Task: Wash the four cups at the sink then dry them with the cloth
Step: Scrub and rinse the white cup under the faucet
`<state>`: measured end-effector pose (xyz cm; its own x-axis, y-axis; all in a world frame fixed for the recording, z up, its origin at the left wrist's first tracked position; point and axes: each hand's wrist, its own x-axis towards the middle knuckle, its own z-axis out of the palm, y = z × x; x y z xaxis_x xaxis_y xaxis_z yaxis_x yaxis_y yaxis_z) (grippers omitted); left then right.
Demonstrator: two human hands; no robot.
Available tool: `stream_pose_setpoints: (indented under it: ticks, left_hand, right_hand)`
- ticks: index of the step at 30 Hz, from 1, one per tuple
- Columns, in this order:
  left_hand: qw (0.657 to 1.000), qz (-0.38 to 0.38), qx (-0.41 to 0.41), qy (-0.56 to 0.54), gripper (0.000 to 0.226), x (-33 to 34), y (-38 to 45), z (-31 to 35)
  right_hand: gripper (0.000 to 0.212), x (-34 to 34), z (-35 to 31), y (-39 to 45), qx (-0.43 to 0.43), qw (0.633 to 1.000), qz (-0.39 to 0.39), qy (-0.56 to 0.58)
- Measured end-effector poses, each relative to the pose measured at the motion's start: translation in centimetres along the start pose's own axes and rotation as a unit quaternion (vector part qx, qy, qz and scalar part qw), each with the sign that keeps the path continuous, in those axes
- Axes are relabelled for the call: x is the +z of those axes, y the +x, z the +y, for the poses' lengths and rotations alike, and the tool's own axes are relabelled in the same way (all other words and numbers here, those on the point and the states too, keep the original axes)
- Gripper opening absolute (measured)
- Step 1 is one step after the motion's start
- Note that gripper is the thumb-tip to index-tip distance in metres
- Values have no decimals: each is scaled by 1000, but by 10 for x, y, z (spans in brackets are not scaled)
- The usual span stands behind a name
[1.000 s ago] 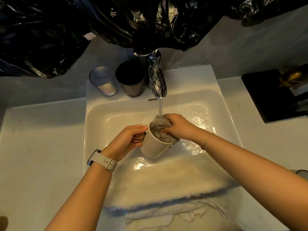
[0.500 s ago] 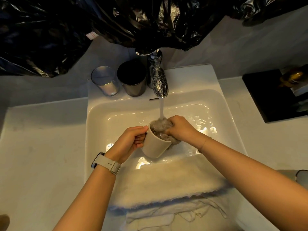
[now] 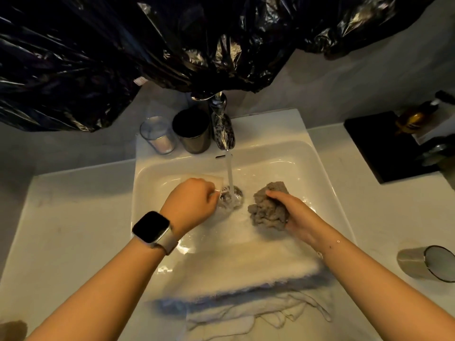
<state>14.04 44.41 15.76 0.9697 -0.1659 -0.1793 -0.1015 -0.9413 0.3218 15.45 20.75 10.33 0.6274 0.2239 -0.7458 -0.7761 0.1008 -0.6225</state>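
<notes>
My left hand (image 3: 189,200) grips a pale cup (image 3: 211,180) low in the white sink (image 3: 317,168), tipped away so that the hand hides most of it. Just to its right, water runs from the tap (image 3: 222,129) onto the drain (image 3: 231,196). My right hand (image 3: 301,217) holds a crumpled grey wet cloth (image 3: 267,209) over the basin, apart from the cup. A clear glass (image 3: 157,135) and a dark metal cup (image 3: 192,134) stand on the sink's back ledge. Another cup (image 3: 427,263) lies on its side on the counter at the right.
A white towel (image 3: 234,274) is draped over the sink's front edge, with more pale cloth (image 3: 246,318) below it. Black plastic sheeting (image 3: 172,45) hangs low over the tap. A black tray (image 3: 384,148) with bottles sits at the back right.
My right hand has pulled the grey cloth out of the cup and moved right. My left hand has turned over and tipped the cup away, out from under the stream.
</notes>
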Motion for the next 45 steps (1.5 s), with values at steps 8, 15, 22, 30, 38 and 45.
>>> stream_pose_setpoints:
  ticks: [8,15,22,30,38,45]
  left_hand:
    - [973,-63,28,222,30,-3,-5,15]
    - [960,-74,12,270,25,4,-16,21]
    - [988,33,-102,-110,37,1,-36,14]
    - [722,83,-169,-666,38,18,-34,68]
    - [702,200,-142,-668,37,51,53,114]
    - [681,257,-161,-667,35,69,113,115]
  right_hand:
    - [52,-13,8,-4,-41,984,-21,172]
    - [34,1,-7,-10,-87,987,102,87]
    - [29,-10,-25,-29,-128,985,110,-43]
    - [13,-32,-50,-58,-234,959,146,-61]
    - [20,-46,-72,-48,-220,965,130,-52]
    - [4,-47,-83,-9,-213,965,142,-53]
